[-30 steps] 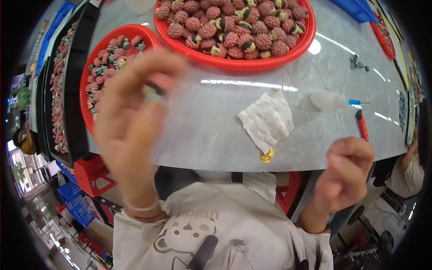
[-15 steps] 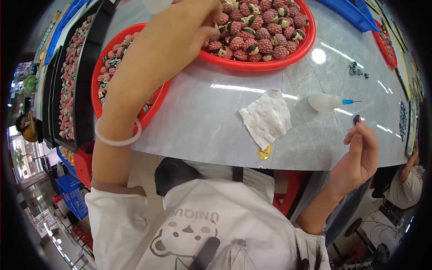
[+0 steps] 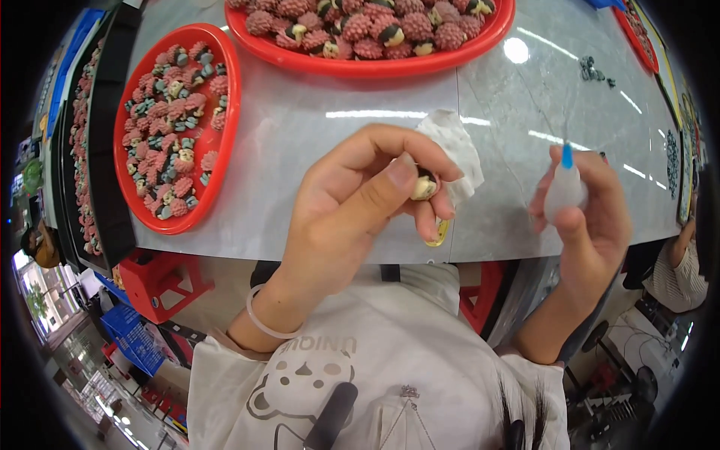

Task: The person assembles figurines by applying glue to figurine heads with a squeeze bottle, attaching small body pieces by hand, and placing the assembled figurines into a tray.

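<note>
Pinched in the fingers of my left hand (image 3: 345,202) is a small figurine (image 3: 425,187). Its cream and black part shows; the rest is covered by my fingers. My right hand (image 3: 604,217) is wrapped round a translucent squeeze bottle (image 3: 561,193), its blue needle tip pointing away from me. Both hands are apart, above the near part of the grey table (image 3: 300,157). Beyond them stands a red basin (image 3: 360,69) full of pink knobbly figurines (image 3: 356,28) with black and cream parts.
Left of my hands lies a red oval basin (image 3: 234,97) of small pink and grey pieces, beside black trays (image 3: 112,150). A crumpled white cloth (image 3: 457,142) partly hides behind my left hand. Small dark pieces (image 3: 591,71) lie far right. A red stool (image 3: 161,285) stands below the table edge.
My left hand has come back from the far basin with a figurine. My right hand has picked up the bottle from the table; the small dark piece it held is out of sight.
</note>
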Available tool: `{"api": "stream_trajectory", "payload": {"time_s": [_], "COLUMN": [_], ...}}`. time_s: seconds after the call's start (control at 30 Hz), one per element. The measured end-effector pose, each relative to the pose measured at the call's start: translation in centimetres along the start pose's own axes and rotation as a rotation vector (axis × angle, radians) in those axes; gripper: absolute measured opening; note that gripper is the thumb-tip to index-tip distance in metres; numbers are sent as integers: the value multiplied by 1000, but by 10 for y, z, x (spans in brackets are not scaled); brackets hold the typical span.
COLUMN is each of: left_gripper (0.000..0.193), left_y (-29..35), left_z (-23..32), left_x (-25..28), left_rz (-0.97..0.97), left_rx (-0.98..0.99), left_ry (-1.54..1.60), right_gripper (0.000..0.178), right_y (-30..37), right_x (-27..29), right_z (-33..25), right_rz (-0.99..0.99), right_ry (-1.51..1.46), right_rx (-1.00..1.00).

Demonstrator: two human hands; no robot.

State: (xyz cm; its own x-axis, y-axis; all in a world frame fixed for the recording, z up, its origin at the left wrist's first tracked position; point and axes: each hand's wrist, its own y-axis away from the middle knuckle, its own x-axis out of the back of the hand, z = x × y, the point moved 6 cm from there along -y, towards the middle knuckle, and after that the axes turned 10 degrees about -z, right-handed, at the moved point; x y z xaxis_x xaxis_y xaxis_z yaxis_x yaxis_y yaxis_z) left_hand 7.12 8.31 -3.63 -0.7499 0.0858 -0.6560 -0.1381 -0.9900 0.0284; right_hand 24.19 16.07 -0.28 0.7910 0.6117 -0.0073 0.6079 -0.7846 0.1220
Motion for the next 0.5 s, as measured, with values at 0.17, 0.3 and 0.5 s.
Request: {"api": "stream_trajectory", "payload": {"time_s": [0.17,0.3,0.5], "left_gripper": [25,31,36], "left_y": [-3,1,1], "left_z": [-2,0,-2], "left_x": [-2,-4,-5], "left_rz": [63,23,60], "left_rx": [-44,-109,-120], "left_ry": [-53,-229,-208], "right_gripper": [54,48,47], "right_y": [8,3,4], "right_x": [11,9,7], "right_z": [-19,-19,-22], "right_rz": [39,11,3], "right_ry": [306,236,229], "right_rx": [192,273,241]}}
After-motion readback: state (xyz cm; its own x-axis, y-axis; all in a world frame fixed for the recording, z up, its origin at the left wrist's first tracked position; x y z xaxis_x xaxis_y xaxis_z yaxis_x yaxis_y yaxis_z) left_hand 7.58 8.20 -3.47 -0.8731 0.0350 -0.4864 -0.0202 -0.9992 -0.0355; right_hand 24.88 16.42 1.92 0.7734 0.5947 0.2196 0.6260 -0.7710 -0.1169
